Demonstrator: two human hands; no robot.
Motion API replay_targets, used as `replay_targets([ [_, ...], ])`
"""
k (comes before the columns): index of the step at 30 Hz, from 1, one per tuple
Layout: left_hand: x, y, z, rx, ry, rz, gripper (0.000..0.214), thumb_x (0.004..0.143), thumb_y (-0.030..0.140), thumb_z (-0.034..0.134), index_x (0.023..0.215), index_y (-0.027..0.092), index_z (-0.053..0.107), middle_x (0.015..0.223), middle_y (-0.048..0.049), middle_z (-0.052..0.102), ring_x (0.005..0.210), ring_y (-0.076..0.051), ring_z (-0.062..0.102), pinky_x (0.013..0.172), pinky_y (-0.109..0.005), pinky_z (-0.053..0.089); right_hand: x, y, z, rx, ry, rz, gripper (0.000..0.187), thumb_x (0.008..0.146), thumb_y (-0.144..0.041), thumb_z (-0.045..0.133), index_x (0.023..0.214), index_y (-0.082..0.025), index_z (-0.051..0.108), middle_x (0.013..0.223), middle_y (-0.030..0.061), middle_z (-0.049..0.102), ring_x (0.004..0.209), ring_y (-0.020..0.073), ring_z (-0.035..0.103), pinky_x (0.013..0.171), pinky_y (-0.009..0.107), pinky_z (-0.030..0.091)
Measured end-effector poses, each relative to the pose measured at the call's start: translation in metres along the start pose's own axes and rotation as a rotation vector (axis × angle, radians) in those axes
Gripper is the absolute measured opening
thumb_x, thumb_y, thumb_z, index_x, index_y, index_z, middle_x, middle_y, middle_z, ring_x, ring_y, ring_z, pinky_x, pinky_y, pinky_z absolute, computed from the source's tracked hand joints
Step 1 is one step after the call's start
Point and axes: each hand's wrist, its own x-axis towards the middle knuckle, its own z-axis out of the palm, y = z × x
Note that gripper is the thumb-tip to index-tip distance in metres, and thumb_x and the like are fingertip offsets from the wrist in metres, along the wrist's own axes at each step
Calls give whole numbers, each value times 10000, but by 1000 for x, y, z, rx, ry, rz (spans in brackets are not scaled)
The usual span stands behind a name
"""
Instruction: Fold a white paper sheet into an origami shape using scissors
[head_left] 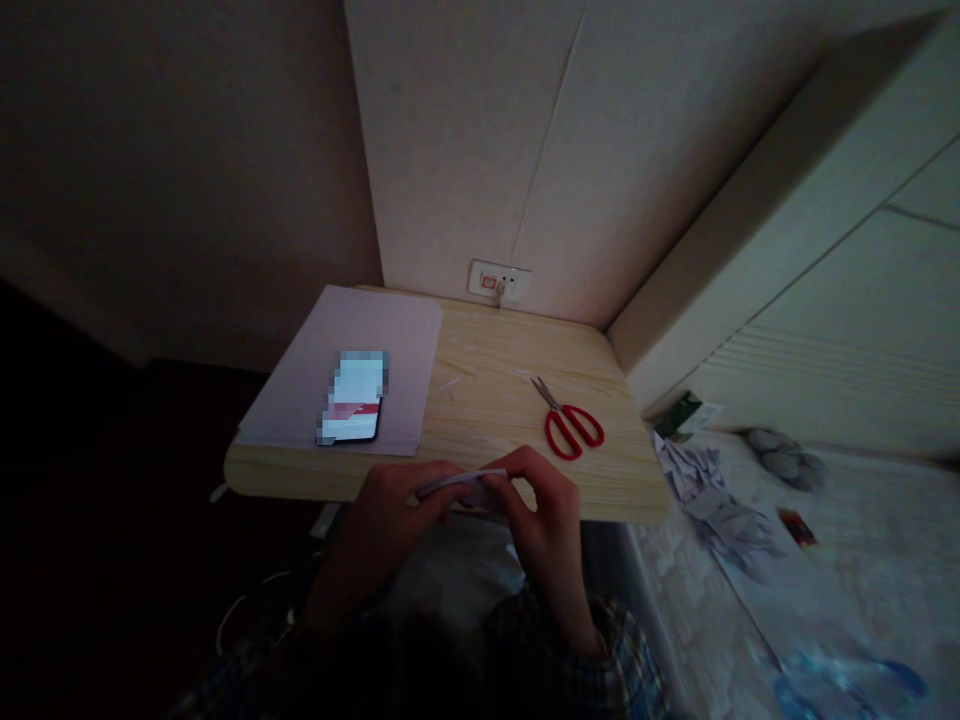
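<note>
My left hand (386, 515) and my right hand (544, 510) meet just in front of the near edge of a small wooden table (487, 400). Both pinch a small white piece of paper (465, 482) held between them, fingers closed on it. Red-handled scissors (568, 420) lie shut on the table just beyond my right hand. A phone (354, 398) with a lit screen rests on a stack of pale paper sheets (352, 365) on the table's left half.
A wall socket (499, 281) sits behind the table. To the right is a bed with a pile of folded paper pieces (712, 495), a green packet (679, 412), a grey bundle (784, 455) and blue plastic (840, 680). Darkness fills the left.
</note>
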Motion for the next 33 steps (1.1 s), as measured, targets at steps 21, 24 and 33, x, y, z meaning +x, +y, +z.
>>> replay_targets([
  [21, -5, 7, 3, -305, 250, -140, 198, 744, 245, 605, 573, 178, 677, 427, 43, 619, 396, -95, 520, 429, -189, 419, -2, 1, 5, 146, -78, 199, 245, 817, -344, 576, 620, -201, 546, 569, -25, 475, 562, 129, 421, 492, 243, 317],
  [24, -7, 8, 3, -213, 246, -103, 199, 766, 231, 605, 587, 179, 676, 453, 49, 625, 427, -92, 544, 469, -185, 428, -1, 4, 5, 220, -129, 257, 254, 796, -383, 592, 634, -200, 524, 574, -32, 467, 561, 125, 426, 501, 239, 333],
  [33, -8, 2, 5, -172, 224, -76, 182, 767, 240, 621, 606, 186, 688, 481, 47, 649, 455, -105, 566, 503, -198, 446, 0, 4, 3, 92, -65, 217, 281, 773, -346, 615, 574, -207, 474, 534, -44, 453, 541, 113, 409, 496, 230, 331],
])
